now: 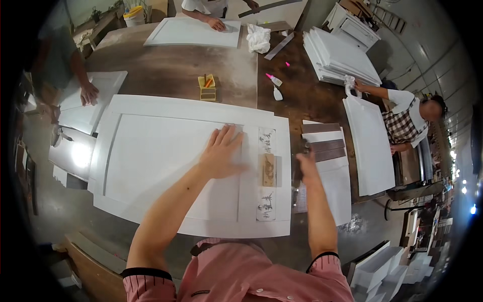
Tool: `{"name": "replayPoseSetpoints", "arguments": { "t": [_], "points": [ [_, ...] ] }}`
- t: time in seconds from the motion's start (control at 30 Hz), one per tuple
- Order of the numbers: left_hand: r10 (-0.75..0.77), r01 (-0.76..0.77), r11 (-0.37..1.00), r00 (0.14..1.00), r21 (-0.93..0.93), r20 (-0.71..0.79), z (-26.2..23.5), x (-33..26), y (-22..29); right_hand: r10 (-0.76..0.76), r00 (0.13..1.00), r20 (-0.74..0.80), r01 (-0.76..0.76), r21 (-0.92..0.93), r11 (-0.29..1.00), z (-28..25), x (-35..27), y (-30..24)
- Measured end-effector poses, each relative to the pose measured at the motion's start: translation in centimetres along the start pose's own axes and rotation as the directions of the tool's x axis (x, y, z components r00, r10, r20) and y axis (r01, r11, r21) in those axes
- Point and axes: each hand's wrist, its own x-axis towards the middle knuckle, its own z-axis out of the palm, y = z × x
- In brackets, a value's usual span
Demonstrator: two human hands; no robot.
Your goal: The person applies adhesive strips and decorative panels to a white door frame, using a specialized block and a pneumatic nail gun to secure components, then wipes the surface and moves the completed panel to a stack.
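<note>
A large white framed cabinet door (pixel 171 166) lies flat in front of me, its middle recessed. My left hand (pixel 221 151) rests on it with fingers spread, near the right side of the recess; the thumb side is blurred. On the door's right border lies a pale strip with black markings (pixel 266 207). A tan block (pixel 268 170) sits across the strip's middle. Just past the door's right edge is my right hand (pixel 308 165), its fingers closed round a small dark object I cannot make out. White boards with brown strips (pixel 327 148) lie beside it.
Beyond the door stand a yellow box of small sticks (pixel 207 88) and small white bottles (pixel 277 92). Another person's hand (pixel 216 24) touches a white panel at the back. People also work at left and right. White panels (pixel 342 58) are stacked at the far right.
</note>
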Motion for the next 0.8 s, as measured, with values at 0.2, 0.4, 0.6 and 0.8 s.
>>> {"name": "replayPoseSetpoints", "arguments": {
  "t": [0.2, 0.4, 0.6, 0.8],
  "points": [
    [-0.02, 0.02, 1.0, 1.0, 0.002, -0.011, -0.6, -0.5, 0.2, 0.1, 0.889, 0.447, -0.211, 0.206, 0.955, -4.7, -4.0, -15.9],
    [-0.033, 0.033, 0.999, 0.999, -0.008, 0.021, -0.9, -0.3, 0.8, 0.178, 0.758, 0.628, 0.078, -0.358, 0.931, 4.1, -3.7, -22.2],
    [-0.024, 0.024, 0.999, 1.0, -0.022, -0.007, -0.9, -0.3, 0.8, 0.334, 0.697, 0.635, 0.076, -0.528, 0.846, 9.0, -2.5, -23.4],
    [-0.013, 0.012, 1.0, 0.999, -0.023, -0.045, -0.2, -0.5, 0.3, 0.313, 0.687, 0.657, 0.124, -0.529, 0.839, 10.4, -2.4, -24.0]
  ]
}}
